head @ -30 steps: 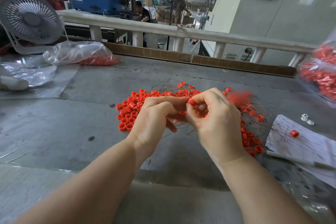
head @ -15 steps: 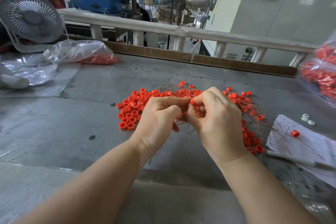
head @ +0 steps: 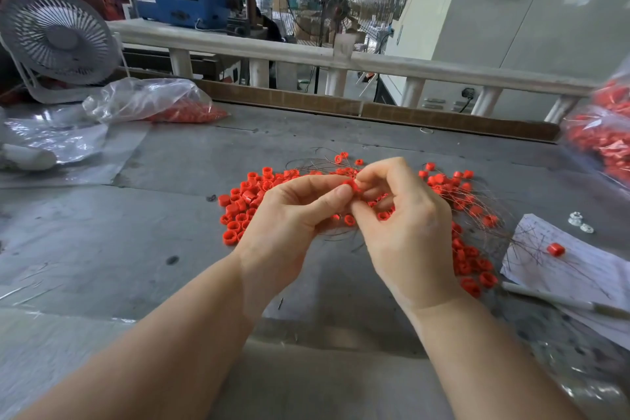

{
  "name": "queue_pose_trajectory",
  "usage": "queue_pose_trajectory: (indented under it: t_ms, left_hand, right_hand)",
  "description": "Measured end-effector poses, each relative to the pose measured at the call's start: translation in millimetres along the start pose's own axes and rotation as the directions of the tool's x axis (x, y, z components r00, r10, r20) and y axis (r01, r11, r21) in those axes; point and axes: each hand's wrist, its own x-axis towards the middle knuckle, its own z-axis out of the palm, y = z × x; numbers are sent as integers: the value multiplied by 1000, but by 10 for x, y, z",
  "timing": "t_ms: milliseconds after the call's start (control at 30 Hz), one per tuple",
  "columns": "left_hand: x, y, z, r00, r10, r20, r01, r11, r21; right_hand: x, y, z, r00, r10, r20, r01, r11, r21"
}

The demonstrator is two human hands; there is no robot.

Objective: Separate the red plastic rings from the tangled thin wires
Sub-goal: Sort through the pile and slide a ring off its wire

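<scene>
A heap of small red plastic rings lies on the grey table, mixed with thin dark wires that fan out to the right. My left hand and my right hand meet above the heap. Between their fingertips sits one red ring, pinched from both sides. Several rings show under my palms, and wire loops hang below my fingers. More rings trail off to the right of my right wrist.
A clear bag of red rings lies at the back left by a white fan. Another bag of rings sits at the right edge. A paper sheet with one red ring, a pen and two small clear parts lie right.
Both hands have lifted a little and opened out. The ring held between the fingertips now shows more plainly, and my left fingers have stretched toward it.
</scene>
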Motion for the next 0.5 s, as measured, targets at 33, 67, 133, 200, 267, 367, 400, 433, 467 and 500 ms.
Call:
queue_pose_trajectory:
  t_ms: [33,67,133,200,267,367,400,433,467,500]
  left_hand:
    - [2,-3,0,1000,-3,16,4,1000,-28]
    - [6,-4,-4,1000,-7,28,8,999,-47]
    - [17,-7,-15,999,-13,35,16,997,-75]
    - [26,-8,-27,999,-24,30,27,994,-107]
    - [37,-17,-36,999,-33,32,36,991,-125]
    - [42,-32,-37,998,-6,58,11,995,-99]
    - [40,-31,-33,998,8,56,-4,997,-75]
    - [37,-29,-30,999,20,48,-17,998,-56]
    - [35,-32,-32,999,31,36,-29,999,-40]
    - [35,-36,-33,999,42,25,-42,999,-25]
  right_hand:
    - [0,3,7,1000,25,-1,-25,999,30]
    - [3,6,14,998,55,1,-55,997,59]
    - [17,12,16,992,123,6,-122,985,121]
    - [34,8,9,985,175,14,-174,969,178]
    - [52,-8,2,973,230,36,-232,945,231]
    - [66,-30,-4,935,330,130,-354,867,349]
    - [69,-28,-2,919,356,169,-394,836,382]
    - [71,-23,-1,904,376,204,-428,805,411]
    - [71,-15,2,890,394,229,-455,774,439]
    - [72,-7,3,879,410,243,-477,745,466]
